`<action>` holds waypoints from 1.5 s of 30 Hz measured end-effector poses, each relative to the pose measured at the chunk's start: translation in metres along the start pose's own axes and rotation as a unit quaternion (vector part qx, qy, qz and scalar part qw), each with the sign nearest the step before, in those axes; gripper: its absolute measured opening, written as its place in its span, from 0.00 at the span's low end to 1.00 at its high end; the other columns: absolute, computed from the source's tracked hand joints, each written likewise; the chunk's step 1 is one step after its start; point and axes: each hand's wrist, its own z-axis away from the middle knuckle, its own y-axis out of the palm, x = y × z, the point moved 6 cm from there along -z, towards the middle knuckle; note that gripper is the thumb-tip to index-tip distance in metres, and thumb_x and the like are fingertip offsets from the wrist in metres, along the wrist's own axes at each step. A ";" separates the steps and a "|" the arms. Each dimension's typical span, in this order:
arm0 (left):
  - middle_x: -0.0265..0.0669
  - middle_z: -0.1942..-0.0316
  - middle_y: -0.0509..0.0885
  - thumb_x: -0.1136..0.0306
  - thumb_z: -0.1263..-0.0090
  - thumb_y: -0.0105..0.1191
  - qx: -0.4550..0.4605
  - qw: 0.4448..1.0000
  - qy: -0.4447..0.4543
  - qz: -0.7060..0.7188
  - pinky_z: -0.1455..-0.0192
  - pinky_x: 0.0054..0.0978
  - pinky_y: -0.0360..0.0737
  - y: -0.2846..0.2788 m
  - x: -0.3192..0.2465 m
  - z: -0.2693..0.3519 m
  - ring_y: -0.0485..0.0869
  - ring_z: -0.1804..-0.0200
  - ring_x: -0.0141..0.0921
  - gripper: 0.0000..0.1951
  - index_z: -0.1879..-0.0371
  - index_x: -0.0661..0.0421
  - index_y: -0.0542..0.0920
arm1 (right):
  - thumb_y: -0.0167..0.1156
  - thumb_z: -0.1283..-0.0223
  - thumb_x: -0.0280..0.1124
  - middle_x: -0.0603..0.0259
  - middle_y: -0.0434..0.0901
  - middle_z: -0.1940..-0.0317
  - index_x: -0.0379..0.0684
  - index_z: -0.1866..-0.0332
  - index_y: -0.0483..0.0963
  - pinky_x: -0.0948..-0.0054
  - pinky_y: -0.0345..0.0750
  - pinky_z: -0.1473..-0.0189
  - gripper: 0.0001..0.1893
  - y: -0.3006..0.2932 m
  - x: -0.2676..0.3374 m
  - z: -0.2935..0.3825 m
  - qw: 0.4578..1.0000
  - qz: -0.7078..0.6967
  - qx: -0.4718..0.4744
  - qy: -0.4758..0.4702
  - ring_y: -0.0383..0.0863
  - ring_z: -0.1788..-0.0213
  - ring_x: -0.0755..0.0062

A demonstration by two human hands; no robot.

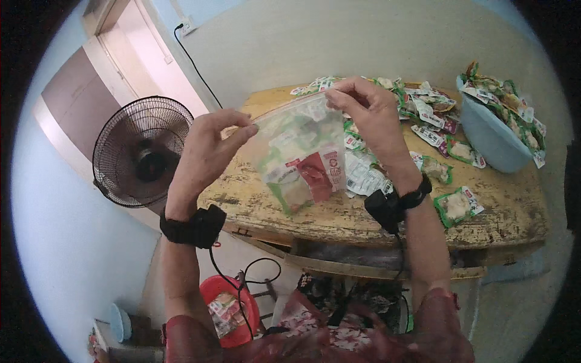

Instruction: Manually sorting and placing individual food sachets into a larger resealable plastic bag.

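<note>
A clear plastic zip bag (313,149) with red print hangs above the table, filled with several green-and-white food packets. My left hand (213,145) pinches the left end of its top edge between thumb and fingers. At the right end of that edge, my right hand (370,115) pinches the zip strip in the same way. The strip is stretched between them, sloping up to the right; whether it is sealed cannot be told. A loose packet (456,206) lies on the table near my right forearm.
A worn yellow wooden table (272,222) carries a heap of packets (422,106) towards the back. At its right, a blue basin (490,131) full of packets leans tilted. A black fan (145,152) stands left. On the floor, a red basin (231,313) holds bags.
</note>
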 end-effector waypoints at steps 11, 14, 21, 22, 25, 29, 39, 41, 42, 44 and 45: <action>0.39 0.57 0.89 0.67 0.18 0.53 -0.091 0.943 -0.072 0.312 0.44 0.30 0.84 0.012 0.043 0.045 0.87 0.52 0.28 0.10 0.55 0.61 0.82 | 0.62 0.26 0.32 0.66 0.86 0.68 0.37 0.58 0.82 0.80 0.82 0.62 0.09 0.011 0.020 0.005 0.999 -0.029 0.019 -0.018 0.86 0.63 0.83; 0.42 0.55 0.88 0.67 0.17 0.49 -0.112 0.920 -0.086 0.365 0.43 0.34 0.87 0.026 0.050 0.051 0.89 0.51 0.32 0.10 0.53 0.61 0.80 | 0.62 0.26 0.33 0.64 0.86 0.67 0.36 0.57 0.81 0.79 0.84 0.60 0.10 0.015 0.019 0.006 0.999 -0.024 0.040 -0.014 0.88 0.63 0.80; 0.45 0.55 0.86 0.65 0.14 0.44 -0.135 0.918 -0.097 0.359 0.47 0.34 0.89 0.036 0.036 0.052 0.90 0.52 0.37 0.12 0.51 0.63 0.74 | 0.61 0.25 0.33 0.64 0.85 0.66 0.35 0.55 0.80 0.76 0.85 0.57 0.10 0.015 0.010 0.007 0.987 -0.059 0.119 0.086 0.88 0.61 0.77; 0.46 0.55 0.85 0.65 0.13 0.43 -0.138 0.921 -0.101 0.350 0.48 0.33 0.89 0.037 0.036 0.052 0.91 0.53 0.38 0.13 0.51 0.64 0.72 | 0.61 0.24 0.34 0.64 0.85 0.65 0.35 0.54 0.80 0.75 0.85 0.57 0.11 0.016 0.003 0.007 0.981 -0.044 0.156 0.103 0.87 0.60 0.76; 0.46 0.56 0.85 0.64 0.13 0.42 -0.144 0.924 -0.083 0.345 0.52 0.32 0.90 0.038 0.036 0.050 0.91 0.55 0.39 0.13 0.52 0.65 0.72 | 0.57 0.22 0.37 0.66 0.85 0.63 0.35 0.53 0.79 0.74 0.84 0.56 0.13 0.018 -0.013 0.008 0.965 -0.008 0.246 0.087 0.87 0.59 0.76; 0.45 0.59 0.84 0.64 0.13 0.42 -0.178 0.931 -0.079 0.310 0.55 0.31 0.90 0.036 0.030 0.052 0.91 0.59 0.38 0.13 0.52 0.64 0.71 | 0.55 0.20 0.37 0.67 0.84 0.63 0.36 0.54 0.78 0.74 0.83 0.57 0.14 0.020 -0.003 0.011 0.970 -0.015 0.228 0.082 0.87 0.60 0.77; 0.37 0.68 0.82 0.63 0.15 0.45 -0.158 0.927 -0.135 0.312 0.75 0.23 0.83 0.049 0.049 0.049 0.86 0.73 0.27 0.13 0.54 0.64 0.73 | 0.55 0.24 0.36 0.66 0.78 0.72 0.35 0.64 0.76 0.74 0.81 0.72 0.15 0.023 -0.022 0.011 0.967 0.048 0.193 0.159 0.83 0.74 0.77; 0.36 0.69 0.82 0.63 0.15 0.46 -0.141 0.929 -0.156 0.306 0.76 0.22 0.82 0.054 0.061 0.048 0.84 0.74 0.25 0.13 0.54 0.63 0.74 | 0.56 0.25 0.36 0.66 0.78 0.74 0.35 0.66 0.76 0.74 0.80 0.75 0.15 0.019 -0.034 0.010 0.967 0.065 0.195 0.150 0.81 0.77 0.78; 0.32 0.69 0.81 0.63 0.17 0.50 -0.121 0.911 -0.195 0.342 0.74 0.20 0.80 0.060 0.067 0.052 0.82 0.72 0.23 0.11 0.54 0.60 0.76 | 0.58 0.27 0.37 0.67 0.77 0.76 0.36 0.68 0.76 0.74 0.79 0.76 0.15 0.021 -0.040 0.013 0.958 0.052 0.219 0.176 0.80 0.78 0.79; 0.28 0.69 0.80 0.62 0.19 0.53 -0.098 0.892 -0.234 0.375 0.72 0.19 0.78 0.068 0.077 0.056 0.80 0.71 0.20 0.10 0.54 0.56 0.79 | 0.60 0.29 0.37 0.68 0.76 0.78 0.37 0.70 0.76 0.74 0.77 0.78 0.15 0.019 -0.048 0.016 0.949 0.038 0.240 0.203 0.78 0.80 0.80; 0.28 0.68 0.80 0.62 0.19 0.54 -0.067 0.893 -0.230 0.382 0.72 0.19 0.78 0.073 0.080 0.055 0.80 0.71 0.20 0.11 0.50 0.56 0.79 | 0.63 0.31 0.38 0.70 0.76 0.79 0.38 0.71 0.76 0.75 0.76 0.78 0.15 0.017 -0.052 0.017 0.940 0.047 0.261 0.213 0.78 0.81 0.80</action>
